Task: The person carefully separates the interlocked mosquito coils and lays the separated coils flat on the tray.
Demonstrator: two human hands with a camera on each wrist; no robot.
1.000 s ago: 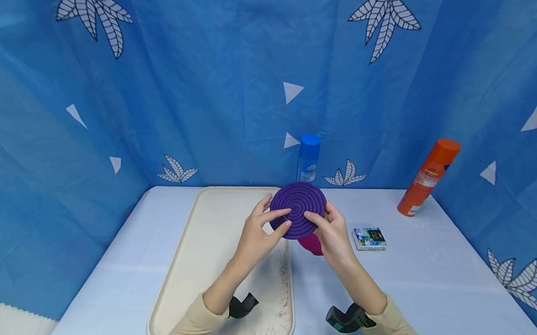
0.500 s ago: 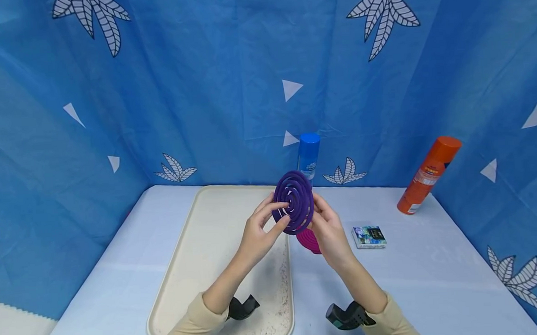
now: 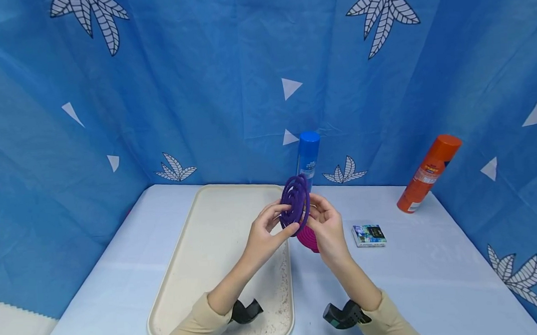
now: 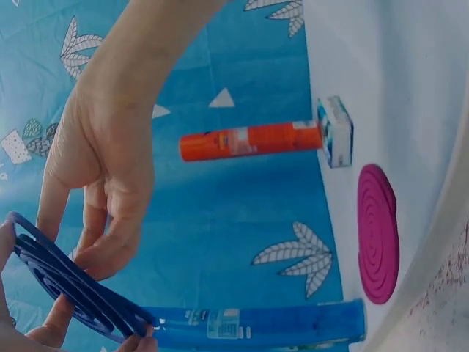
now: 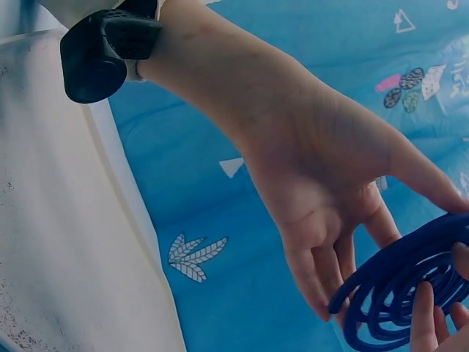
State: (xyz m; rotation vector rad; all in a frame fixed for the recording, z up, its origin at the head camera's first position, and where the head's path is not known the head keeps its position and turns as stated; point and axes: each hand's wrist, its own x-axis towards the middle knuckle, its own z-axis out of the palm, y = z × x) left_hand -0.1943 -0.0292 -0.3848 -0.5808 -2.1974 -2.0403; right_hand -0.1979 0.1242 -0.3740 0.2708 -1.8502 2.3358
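Note:
In the head view a purple mosquito coil (image 3: 294, 205) hangs above the table, turned nearly edge-on, its rings spread apart with gaps between them. My left hand (image 3: 266, 232) pinches its left side, thumb low and fingers across the rings. My right hand (image 3: 328, 227) holds the opposite edge. The left wrist view shows the tilted coil (image 4: 69, 282) between both hands. In the right wrist view, fingertips of the left hand (image 5: 425, 323) press in among the rings. Behind the hands lies a pink coil (image 3: 308, 239), partly hidden.
A cream tray (image 3: 217, 224) lies on the left of the white table (image 3: 417, 276). At the back stands a blue spray can (image 3: 308, 158); an orange one (image 3: 426, 175) is at the right. A small patterned box (image 3: 369, 235) sits right of the hands. Blue cloth (image 3: 229, 89) encloses the table.
The purple coil has turned from facing the head camera to nearly edge-on, and its rings have spread apart. The right hand's grip has shifted along its edge.

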